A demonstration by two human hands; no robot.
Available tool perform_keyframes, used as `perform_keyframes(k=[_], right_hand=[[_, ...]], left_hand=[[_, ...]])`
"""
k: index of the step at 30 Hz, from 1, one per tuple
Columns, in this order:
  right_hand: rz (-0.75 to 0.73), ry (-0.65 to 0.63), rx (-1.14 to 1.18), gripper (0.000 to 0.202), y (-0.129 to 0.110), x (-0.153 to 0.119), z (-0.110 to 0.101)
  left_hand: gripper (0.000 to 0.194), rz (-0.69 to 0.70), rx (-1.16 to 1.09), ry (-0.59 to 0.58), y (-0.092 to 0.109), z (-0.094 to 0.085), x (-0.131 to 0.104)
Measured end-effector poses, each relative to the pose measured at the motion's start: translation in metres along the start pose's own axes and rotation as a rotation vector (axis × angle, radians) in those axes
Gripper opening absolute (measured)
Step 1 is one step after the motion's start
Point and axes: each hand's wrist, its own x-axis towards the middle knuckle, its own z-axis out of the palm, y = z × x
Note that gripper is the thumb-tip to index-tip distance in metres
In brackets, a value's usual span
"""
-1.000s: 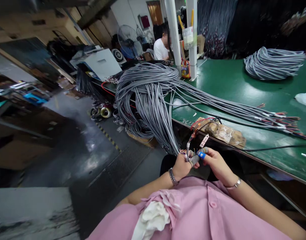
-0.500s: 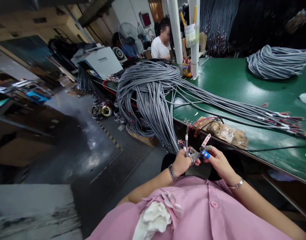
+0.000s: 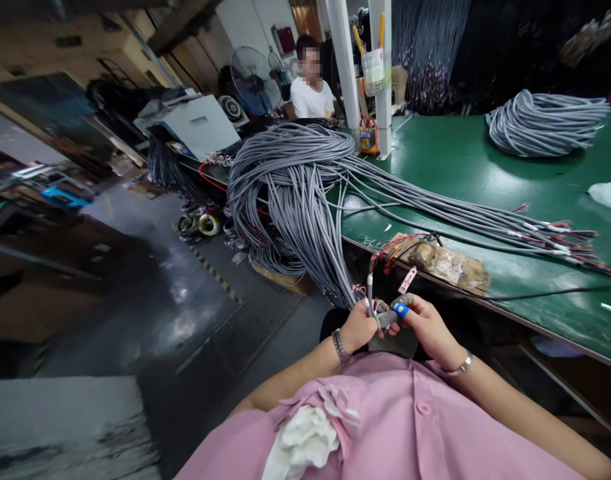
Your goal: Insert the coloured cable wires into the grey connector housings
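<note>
My left hand is closed around the ends of grey cables, whose thin coloured wires stick up above the fingers. One cable end stands upright with a white band and reddish wires. My right hand is pinched at the wire ends beside the left fingers, with blue tape on one finger; what it grips is too small to make out. A thick bundle of grey cables hangs over the table edge just behind my left hand. A small pink-white tag lies above my right hand.
The green table holds a coiled grey cable bundle, stripped cable ends and a taped wooden block. A person in white sits behind a white post. A white box and a fan stand further left.
My right hand has moved left, closer to my left hand, and its fingers now meet the wire ends. The seated person's head has turned. The whole view has shifted slightly.
</note>
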Motion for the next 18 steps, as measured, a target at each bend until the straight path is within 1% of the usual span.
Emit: perform_keyframes(k=[3,5,7,9,10,11,13,14,15,16,18], right_hand=[[0.045,-0.103,-0.048,0.025,-0.001,0.005,-0.004],[0.059,-0.11,-0.093,0.025,0.002,0.009,-0.007],[0.067,-0.026,-0.077,0.026,0.007,0.013,-0.01],[0.104,0.091,0.054,0.032,0.013,0.016,-0.013],[0.136,0.121,0.142,0.037,0.016,0.016,-0.015],[0.171,0.119,0.228,0.042,0.018,0.014,-0.015],[0.211,0.042,0.338,0.051,0.02,0.009,-0.014],[0.199,0.002,0.353,0.052,0.02,0.005,-0.013],[0.168,-0.017,0.343,0.051,0.02,0.001,-0.01],[0.123,-0.01,0.308,0.047,0.019,-0.002,-0.007],[0.04,0.044,0.2,0.038,0.016,-0.006,0.001]], left_hand=[[0.039,-0.072,0.072,-0.113,0.003,-0.004,-0.002],[0.039,-0.07,0.087,-0.117,0.003,-0.005,-0.003],[0.039,-0.036,0.048,-0.047,0.001,-0.004,-0.003],[0.039,0.008,-0.028,0.063,-0.001,-0.002,-0.002],[0.039,0.026,-0.063,0.111,-0.001,0.0,-0.001],[0.038,0.042,-0.09,0.148,-0.002,0.001,0.0],[0.037,0.062,-0.121,0.193,-0.002,0.003,0.001],[0.037,0.067,-0.128,0.208,-0.002,0.004,0.002],[0.037,0.066,-0.133,0.218,-0.002,0.004,0.002],[0.037,0.062,-0.138,0.225,-0.002,0.004,0.003],[0.036,0.05,-0.137,0.222,-0.003,0.005,0.003]])
